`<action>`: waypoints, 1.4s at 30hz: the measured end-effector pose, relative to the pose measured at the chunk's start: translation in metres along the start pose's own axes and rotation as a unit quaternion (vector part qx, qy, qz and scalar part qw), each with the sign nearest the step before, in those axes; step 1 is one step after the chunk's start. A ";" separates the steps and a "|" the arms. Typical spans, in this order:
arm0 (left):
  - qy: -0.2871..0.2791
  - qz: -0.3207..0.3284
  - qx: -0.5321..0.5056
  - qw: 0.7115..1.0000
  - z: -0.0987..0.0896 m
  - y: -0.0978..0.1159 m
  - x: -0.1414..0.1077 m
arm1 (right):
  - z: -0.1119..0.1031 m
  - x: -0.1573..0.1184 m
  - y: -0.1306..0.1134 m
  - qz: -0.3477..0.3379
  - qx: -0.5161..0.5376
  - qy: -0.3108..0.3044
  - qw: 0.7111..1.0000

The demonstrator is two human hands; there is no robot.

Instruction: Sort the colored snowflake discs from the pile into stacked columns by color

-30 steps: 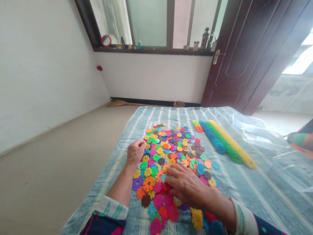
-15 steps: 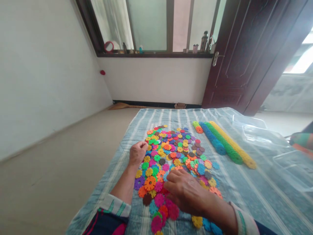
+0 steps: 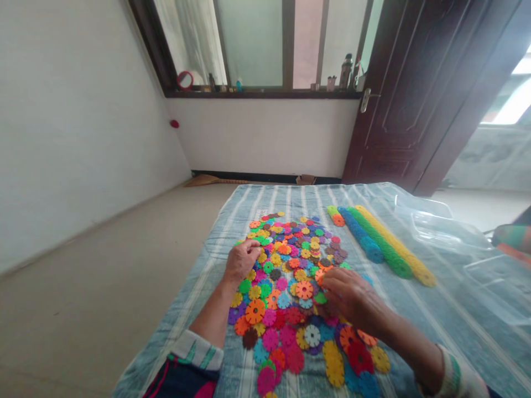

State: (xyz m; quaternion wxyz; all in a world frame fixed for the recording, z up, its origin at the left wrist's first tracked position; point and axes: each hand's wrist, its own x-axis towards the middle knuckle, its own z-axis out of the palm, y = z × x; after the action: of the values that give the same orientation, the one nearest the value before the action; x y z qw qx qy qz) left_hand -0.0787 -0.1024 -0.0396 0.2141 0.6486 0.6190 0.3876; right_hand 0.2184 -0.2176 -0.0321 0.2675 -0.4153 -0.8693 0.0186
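Note:
Many flat notched discs in several colours lie in a loose pile on a striped cloth [image 3: 194,293]. At the pile's left edge is my left hand [image 3: 243,261], its fingers pinched together beside green and yellow discs; what is between them is too small to name. My right hand [image 3: 348,293] is over the pile's right side, fingers bent down by an orange disc [image 3: 319,277] and a green disc [image 3: 320,298]; its fingertips are partly hidden. A large orange disc [image 3: 255,311] and a white disc [image 3: 312,335] lie nearer the front.
Right of the pile lie long rows of stacked discs: blue [image 3: 360,234], green [image 3: 379,243], yellow [image 3: 396,246], and a short green-orange one [image 3: 335,215]. Clear plastic boxes [image 3: 450,232] stand at the far right. Behind are a windowsill [image 3: 265,94] and a dark red door [image 3: 398,94].
My right hand has moved right and slightly away from me, uncovering discs in the middle and front. My left hand has shifted a little to the right, further over the pile's edge.

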 end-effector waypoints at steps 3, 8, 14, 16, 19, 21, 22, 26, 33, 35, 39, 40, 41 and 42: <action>-0.010 0.049 0.119 0.992 0.006 0.015 -0.008 | -0.001 -0.017 0.035 0.065 0.003 0.049 0.997; -0.082 0.144 0.244 0.956 0.026 0.048 -0.033 | 0.010 -0.039 0.068 0.159 0.060 0.100 0.980; -0.172 0.211 0.207 0.940 0.049 0.080 -0.070 | 0.017 -0.042 0.072 0.150 0.093 0.099 0.979; -0.192 0.238 0.149 0.940 0.053 0.086 -0.074 | 0.017 -0.042 0.072 0.153 0.099 0.099 0.978; -0.173 0.253 0.140 0.941 0.050 0.088 -0.059 | 0.017 -0.042 0.074 0.152 0.108 0.100 0.977; -0.119 0.218 0.210 0.946 0.043 0.083 -0.037 | 0.017 -0.041 0.074 0.153 0.109 0.101 0.977; -0.089 0.176 0.261 0.945 0.039 0.080 -0.025 | 0.017 -0.040 0.074 0.153 0.110 0.103 0.977; -0.051 0.009 0.380 0.923 0.030 0.065 0.009 | 0.018 -0.039 0.073 0.156 0.112 0.115 0.975; -0.131 0.041 0.355 0.925 0.052 0.080 -0.039 | 0.018 -0.039 0.073 0.148 0.118 0.107 0.976; -0.171 0.071 0.332 0.925 0.056 0.088 -0.060 | 0.017 -0.039 0.072 0.149 0.120 0.101 0.976; -0.225 0.124 0.298 0.919 0.053 0.096 -0.089 | 0.016 -0.037 0.071 0.150 0.115 0.098 0.977; -0.236 0.138 0.291 0.917 0.050 0.096 -0.092 | 0.015 -0.036 0.071 0.149 0.113 0.098 0.978; -0.241 0.152 0.283 0.916 0.047 0.096 -0.093 | 0.015 -0.035 0.071 0.148 0.111 0.098 0.978; -0.239 0.164 0.276 0.916 0.045 0.096 -0.093 | 0.014 -0.034 0.071 0.147 0.109 0.098 0.978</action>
State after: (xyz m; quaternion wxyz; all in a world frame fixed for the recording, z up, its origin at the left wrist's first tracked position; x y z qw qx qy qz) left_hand 0.0229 -0.1968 -0.0162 0.1018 0.8476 0.5168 0.0638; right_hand 0.2789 -0.1933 -0.0773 0.3893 -0.5070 -0.7609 0.1118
